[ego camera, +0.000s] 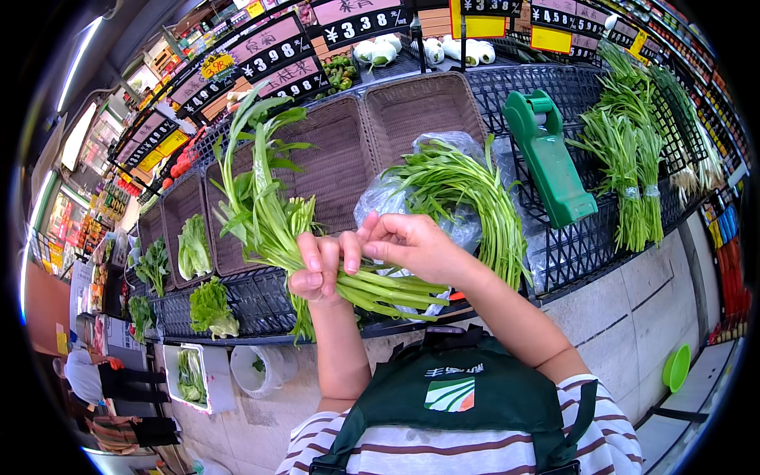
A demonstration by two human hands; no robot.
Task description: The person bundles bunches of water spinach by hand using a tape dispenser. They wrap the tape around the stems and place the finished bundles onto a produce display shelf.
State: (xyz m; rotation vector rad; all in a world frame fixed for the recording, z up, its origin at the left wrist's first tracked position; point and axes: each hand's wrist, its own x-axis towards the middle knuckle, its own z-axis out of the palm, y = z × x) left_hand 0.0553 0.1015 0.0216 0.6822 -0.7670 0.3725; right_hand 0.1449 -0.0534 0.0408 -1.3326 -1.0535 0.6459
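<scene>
My left hand is closed around a bunch of leafy green stems, leaves pointing up and left, cut ends to the right. My right hand is at the bunch beside the left fingers, its thumb and fingertips close together; whether they pinch something thin, I cannot tell. Behind my right hand a curved heap of long greens lies on a clear plastic bag. Further right a green plastic tape dispenser stands on the black rack. Two taped bundles of greens lie beyond it.
Brown woven baskets line the black lattice rack, with lettuce at the left. Price signs hang behind. On the floor are a white foam box, a translucent bucket and a green basin. Two people stand at far left.
</scene>
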